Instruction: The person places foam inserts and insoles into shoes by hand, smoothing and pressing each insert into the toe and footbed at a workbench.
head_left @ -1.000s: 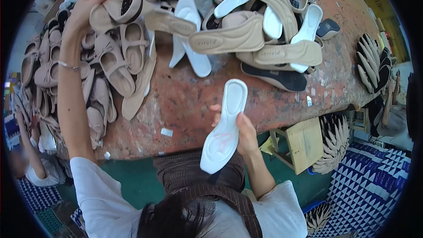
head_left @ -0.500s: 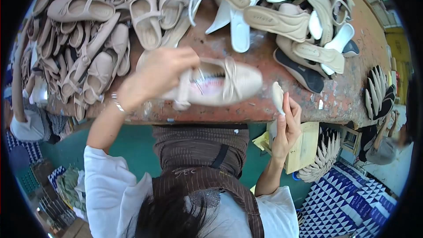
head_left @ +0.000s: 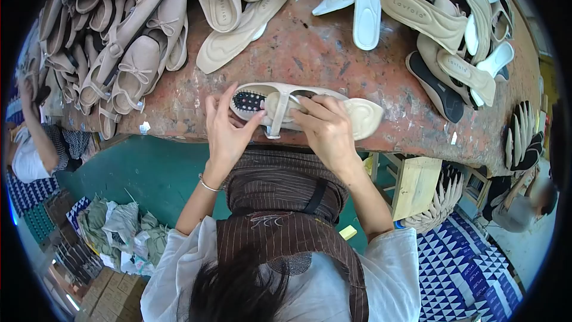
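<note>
A beige strapped shoe [head_left: 277, 128] lies on its sole near the table's front edge, heel to the left, its black dotted inside showing at the heel. My left hand [head_left: 229, 134] grips the heel end, thumb and fingers on either side of the opening. In my right hand [head_left: 328, 128] is a beige insole [head_left: 364, 118]. Its rounded heel end sits inside the shoe under the strap, while its wide front end sticks out to the right, over the toe. My right fingers cover the insole's middle and part of the shoe's front.
Beige shoes [head_left: 134, 77] are heaped at the left. A loose beige insole [head_left: 217, 48] lies behind the shoe. White and beige insoles [head_left: 423, 18] and a black-soled shoe [head_left: 438, 92] are at the right. Below the table stands a wooden stool [head_left: 414, 188]. Other people work at both sides.
The shoe has turned and come down onto the table edge, its heel in my left hand. My right hand has moved left, bringing the insole's heel end into the shoe.
</note>
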Tool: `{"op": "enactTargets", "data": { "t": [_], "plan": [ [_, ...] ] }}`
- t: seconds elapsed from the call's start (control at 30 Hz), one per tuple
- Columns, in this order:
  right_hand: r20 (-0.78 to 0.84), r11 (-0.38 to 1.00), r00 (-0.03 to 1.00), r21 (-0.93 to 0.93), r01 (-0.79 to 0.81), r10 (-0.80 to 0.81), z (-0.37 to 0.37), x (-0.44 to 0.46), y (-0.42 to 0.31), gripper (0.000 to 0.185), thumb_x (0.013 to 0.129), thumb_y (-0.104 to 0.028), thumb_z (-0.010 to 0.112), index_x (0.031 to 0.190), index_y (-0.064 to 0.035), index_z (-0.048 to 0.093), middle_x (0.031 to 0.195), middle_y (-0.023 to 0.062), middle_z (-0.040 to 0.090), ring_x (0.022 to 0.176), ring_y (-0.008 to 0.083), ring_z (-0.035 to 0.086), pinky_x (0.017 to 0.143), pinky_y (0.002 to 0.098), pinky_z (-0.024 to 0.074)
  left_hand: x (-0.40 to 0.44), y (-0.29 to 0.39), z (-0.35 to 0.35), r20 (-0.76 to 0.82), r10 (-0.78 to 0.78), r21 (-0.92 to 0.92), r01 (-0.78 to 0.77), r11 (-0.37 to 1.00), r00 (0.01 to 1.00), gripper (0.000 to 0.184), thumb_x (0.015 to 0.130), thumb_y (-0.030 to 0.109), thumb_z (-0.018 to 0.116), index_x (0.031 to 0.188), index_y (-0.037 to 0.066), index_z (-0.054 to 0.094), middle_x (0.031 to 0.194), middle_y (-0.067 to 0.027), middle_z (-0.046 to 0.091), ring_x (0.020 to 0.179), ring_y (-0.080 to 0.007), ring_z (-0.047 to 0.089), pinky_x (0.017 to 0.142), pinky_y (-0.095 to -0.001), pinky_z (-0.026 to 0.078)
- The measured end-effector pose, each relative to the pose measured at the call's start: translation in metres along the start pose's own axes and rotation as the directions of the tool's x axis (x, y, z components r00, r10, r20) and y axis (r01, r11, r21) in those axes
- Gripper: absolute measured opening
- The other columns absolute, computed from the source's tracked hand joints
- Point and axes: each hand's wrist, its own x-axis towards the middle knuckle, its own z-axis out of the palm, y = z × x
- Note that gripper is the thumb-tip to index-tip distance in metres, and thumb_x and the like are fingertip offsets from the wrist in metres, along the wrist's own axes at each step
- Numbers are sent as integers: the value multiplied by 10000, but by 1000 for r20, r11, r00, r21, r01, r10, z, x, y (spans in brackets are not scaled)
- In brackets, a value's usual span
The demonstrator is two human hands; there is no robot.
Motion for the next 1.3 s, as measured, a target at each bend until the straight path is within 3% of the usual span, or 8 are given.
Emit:
{"op": "enactTargets", "data": {
  "t": [0.1, 0.23, 0.43, 0.53, 0.83, 1.07, 1.17, 1.3],
  "plan": [
    [65, 999, 998, 45, -6, 3, 14, 12, -6, 231, 693, -14, 747, 922, -42, 758, 1071, 89, 714, 1018, 276, 648, 871, 398, 499, 0, -11, 2, 0, -20, -220, 19, 975, 1000, 692, 732, 62, 856, 1346, -14, 546, 1115, -116, 482, 825, -153, 645, 613, -268, 570],
    [38, 989, 998, 140, -53, 48, 26, 22, -10, 222, 708, 29, 720, 916, -35, 764, 1041, 97, 722, 995, 293, 662, 885, 400, 512, 3, -24, 2, 44, -123, -431, 130, 893, 991, 541, 805, 22, 801, 1292, -43, 576, 1118, -80, 486, 793, -92, 629, 623, -208, 576],
    [105, 961, 981, 210, -182, 163, 48, 29, -16, 230, 718, 36, 725, 921, -52, 789, 1012, 98, 745, 932, 275, 664, 789, 372, 554, 7, -30, 4, -23, -103, -502, 78, 861, 994, 352, 849, 12, 761, 1173, -59, 643, 1077, -72, 509, 740, -69, 621, 561, -197, 560],
    [82, 967, 989, 215, -139, 124, 54, 28, -14, 279, 681, 26, 700, 934, -49, 789, 992, 109, 736, 903, 272, 630, 806, 400, 536, 12, -33, 7, -22, -145, -546, 109, 831, 989, 314, 847, 13, 763, 1131, -62, 653, 1029, -64, 528, 683, -68, 615, 521, -197, 552],
    [60, 986, 992, 121, -119, 113, 62, 25, -21, 226, 709, 33, 718, 913, -38, 786, 1021, 114, 738, 880, 283, 616, 802, 392, 539, 21, -33, 9, 33, -214, -532, 198, 823, 976, 279, 818, 13, 791, 1056, -56, 664, 952, -40, 552, 695, -74, 645, 495, -203, 560],
    [15, 969, 995, 225, -100, 99, 55, 27, -20, 169, 710, 43, 763, 865, -23, 778, 997, 136, 736, 887, 295, 639, 727, 369, 556, 22, -37, 1, 74, -159, -537, 174, 825, 985, 288, 819, 59, 813, 1039, -57, 670, 964, -51, 565, 674, -77, 646, 488, -201, 558],
    [95, 968, 982, 176, -178, 164, 57, 29, -21, 156, 731, 27, 778, 875, -29, 796, 938, 147, 753, 924, 293, 672, 774, 374, 562, 23, -38, 4, 55, -152, -510, 159, 845, 987, 283, 820, 61, 813, 1031, -60, 668, 961, -54, 568, 666, -71, 636, 483, -200, 545],
    [87, 994, 993, 67, -85, 79, 62, 27, -20, 147, 743, 3, 769, 890, -7, 778, 1015, 146, 736, 954, 308, 654, 809, 399, 550, 26, -37, 10, 33, -214, -481, 203, 853, 976, 232, 814, 18, 800, 986, -67, 669, 921, -49, 579, 664, -57, 587, 522, -209, 500]
  ]
}}
